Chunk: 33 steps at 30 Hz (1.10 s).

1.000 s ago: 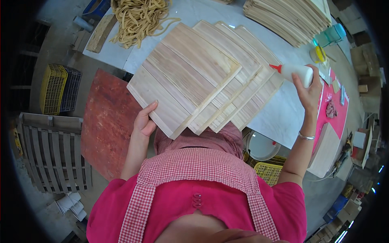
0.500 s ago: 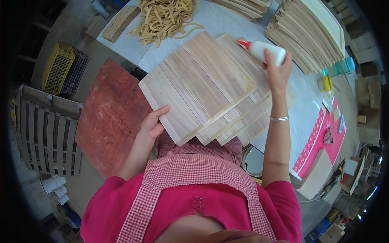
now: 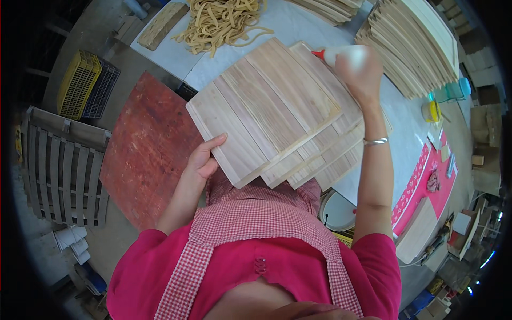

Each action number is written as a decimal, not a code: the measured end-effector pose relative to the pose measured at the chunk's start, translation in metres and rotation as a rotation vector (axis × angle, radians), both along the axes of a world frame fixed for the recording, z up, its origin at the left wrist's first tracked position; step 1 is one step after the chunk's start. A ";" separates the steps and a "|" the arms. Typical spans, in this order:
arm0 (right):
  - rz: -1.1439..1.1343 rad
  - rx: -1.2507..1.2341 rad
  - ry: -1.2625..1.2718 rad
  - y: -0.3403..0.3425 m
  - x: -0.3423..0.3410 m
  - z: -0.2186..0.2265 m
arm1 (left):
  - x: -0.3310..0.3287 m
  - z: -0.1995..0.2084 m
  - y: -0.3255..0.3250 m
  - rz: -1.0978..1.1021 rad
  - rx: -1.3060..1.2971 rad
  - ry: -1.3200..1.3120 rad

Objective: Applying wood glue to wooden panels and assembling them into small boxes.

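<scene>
Several pale wooden panels lie fanned out in front of me, the top panel (image 3: 266,106) made of joined strips. My left hand (image 3: 205,157) grips the lower left edge of that top panel, thumb on its upper face and the other fingers hidden beneath. A white glue bottle (image 3: 341,53) with a red nozzle is held in my right hand (image 3: 361,74), fingers wrapped round it. The nozzle points left, at the far corner of the second panel (image 3: 320,66). Whether glue is coming out I cannot tell. The right hand is slightly blurred.
A white-topped table (image 3: 394,106) bears a heap of tan bands (image 3: 221,24), a wooden block (image 3: 162,25) and a tall panel stack (image 3: 410,45). A reddish board (image 3: 144,154) is at left, near yellow crates (image 3: 79,85). A yellow tub (image 3: 431,111) stands at right.
My right hand has tipped the bottle over further, turning its back upward, and the nozzle is lower at the panel's edge. The left hand keeps its hold; the view has shifted slightly.
</scene>
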State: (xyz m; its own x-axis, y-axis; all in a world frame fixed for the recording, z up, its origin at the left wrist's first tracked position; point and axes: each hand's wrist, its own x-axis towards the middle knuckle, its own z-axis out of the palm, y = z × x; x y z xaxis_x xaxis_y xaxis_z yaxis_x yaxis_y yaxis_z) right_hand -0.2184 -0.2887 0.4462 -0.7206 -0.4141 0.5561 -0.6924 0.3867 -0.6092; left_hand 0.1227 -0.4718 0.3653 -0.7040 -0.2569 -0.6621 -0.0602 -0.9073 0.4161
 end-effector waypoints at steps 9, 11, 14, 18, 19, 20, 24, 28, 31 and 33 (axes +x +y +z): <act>-0.056 0.137 -0.004 0.105 0.047 0.031 | -0.001 0.001 0.000 -0.008 -0.020 -0.005; -0.068 0.173 -0.006 0.120 0.056 0.038 | -0.001 -0.001 0.000 -0.012 -0.011 -0.002; -0.119 0.198 -0.009 0.137 0.062 0.046 | -0.002 0.001 0.001 -0.024 -0.075 0.003; -0.216 0.075 -0.270 0.135 0.063 0.049 | 0.000 -0.003 -0.003 0.004 0.011 0.021; -0.251 0.006 -0.403 0.129 0.060 0.050 | 0.000 -0.004 -0.003 0.023 0.009 0.025; -0.229 0.006 -0.399 0.118 0.057 0.047 | 0.001 -0.004 -0.003 0.017 0.010 0.035; -0.071 -0.392 -0.516 0.054 0.051 0.022 | -0.001 -0.005 -0.001 -0.005 -0.003 0.054; 0.008 -0.313 -0.483 -0.025 0.051 0.005 | 0.002 -0.007 0.002 -0.012 -0.023 0.060; 0.050 -0.252 -0.372 -0.059 0.041 -0.007 | 0.001 -0.007 0.002 -0.006 -0.032 0.080; -0.007 -0.175 -0.272 -0.074 0.032 -0.014 | 0.001 -0.005 0.002 0.000 0.002 0.071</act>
